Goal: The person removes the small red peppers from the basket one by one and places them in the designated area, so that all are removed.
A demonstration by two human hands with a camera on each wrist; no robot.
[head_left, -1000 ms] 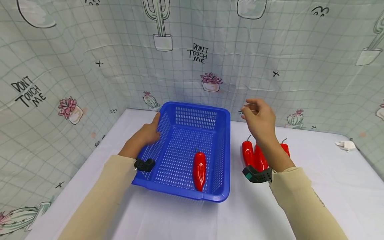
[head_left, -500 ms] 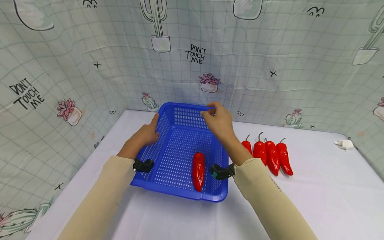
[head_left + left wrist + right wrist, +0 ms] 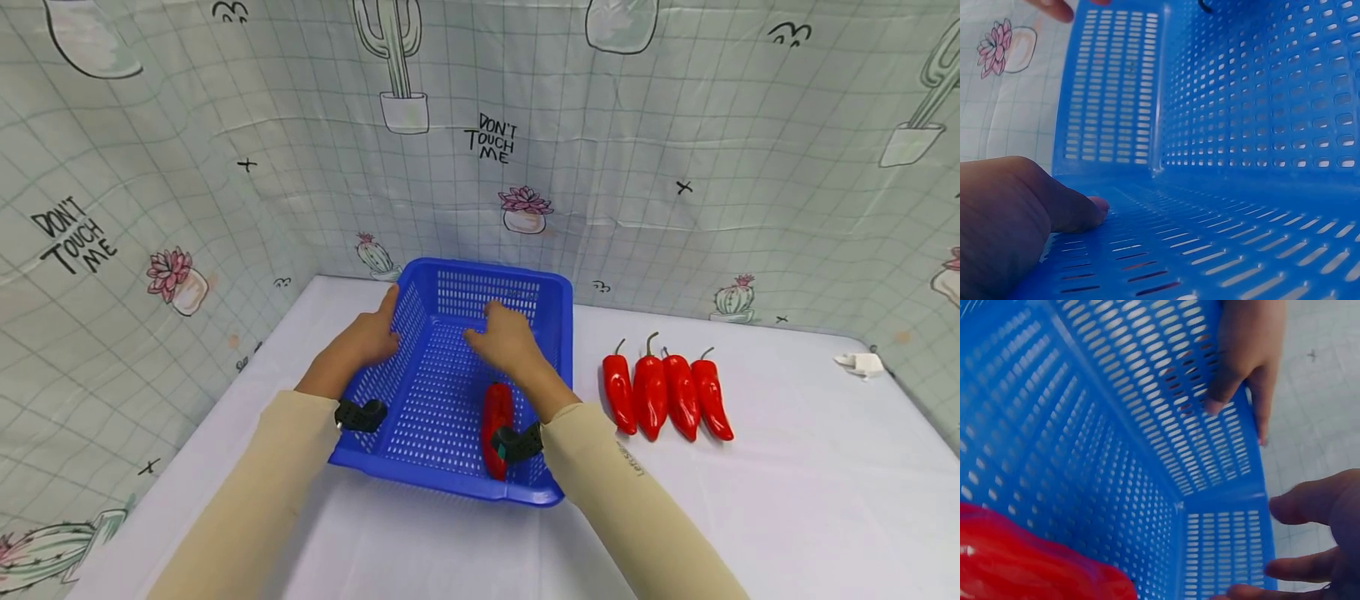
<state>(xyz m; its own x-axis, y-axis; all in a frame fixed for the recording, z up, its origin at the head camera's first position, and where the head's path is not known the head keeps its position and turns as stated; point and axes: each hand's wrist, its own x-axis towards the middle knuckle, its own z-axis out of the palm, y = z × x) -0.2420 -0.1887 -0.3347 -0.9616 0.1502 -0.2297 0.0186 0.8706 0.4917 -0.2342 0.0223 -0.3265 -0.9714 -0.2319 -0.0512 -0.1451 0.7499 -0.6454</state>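
Observation:
A blue perforated plastic basket [image 3: 442,375] stands on the white table. Its left wall is gripped by my left hand [image 3: 365,337], thumb on the inner side and fingers outside, as the left wrist view [image 3: 1004,219] and right wrist view confirm. My right hand [image 3: 508,340] hovers over the basket's inside with thumb and fingers spread apart and nothing between them; the right wrist view shows its fingertips [image 3: 1288,509] near the far rim. One red chili pepper [image 3: 497,412] lies in the basket toward the near right, partly covered by the right wrist's strap.
To the basket's right, several red chili peppers [image 3: 650,396] lie side by side on the tablecloth, stems pointing away. A small white object [image 3: 861,364] rests at the far right edge. Behind everything hangs a grid-patterned cloth [image 3: 637,167] with cactus prints.
My right hand has moved left from above the row of peppers, then lower, over the basket. The left hand stays on the basket wall, and the peppers lie as before.

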